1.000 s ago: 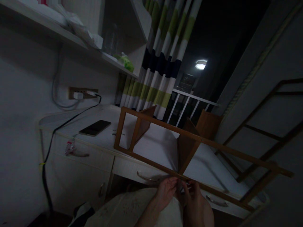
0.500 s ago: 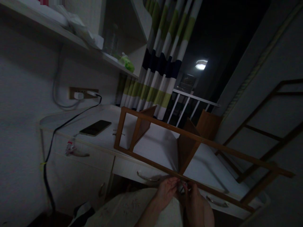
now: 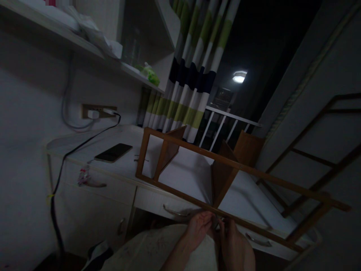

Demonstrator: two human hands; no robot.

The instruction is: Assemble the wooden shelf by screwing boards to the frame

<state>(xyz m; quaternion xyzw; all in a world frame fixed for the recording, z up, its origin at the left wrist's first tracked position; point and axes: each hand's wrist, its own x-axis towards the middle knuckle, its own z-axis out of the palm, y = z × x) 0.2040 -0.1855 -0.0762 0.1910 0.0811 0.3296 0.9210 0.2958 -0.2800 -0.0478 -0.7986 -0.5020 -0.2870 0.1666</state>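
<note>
Head view: the left hand (image 3: 199, 229) and right hand (image 3: 234, 241) meet low in the middle, just beyond the worktop's front edge on the wearer's side. The left hand's fingers are bent and close together; the right hand's are drawn into a pinch. Between them shows a small pale thing (image 3: 217, 226), too dark to name, and I cannot tell which hand, if either, has hold of it. Pale cloth (image 3: 158, 244) lies beneath the wrists.

Directly beyond the fingertips is the near rail (image 3: 180, 194) of a wooden frame (image 3: 200, 150). Whether the fingers touch it is unclear. The frame's long axis crosses in front of both hands, slanting from the worktop's left part toward its front right corner. The middle panel (image 3: 224, 177) meets the near rail just past the fingertips, the left hand's seeming slightly nearer that joint.

Below the front edge, a drawer handle (image 3: 175, 212) sits left of the hands and another handle (image 3: 258, 239) right of them, so sideways room looks tighter there than back toward the body. White worktop (image 3: 186, 173) shows between the panels. Thin bits (image 3: 146, 160) lie behind the frame's left end; farther left rests a phone (image 3: 113, 152). Past the back edge hangs a striped curtain (image 3: 188, 98).
</note>
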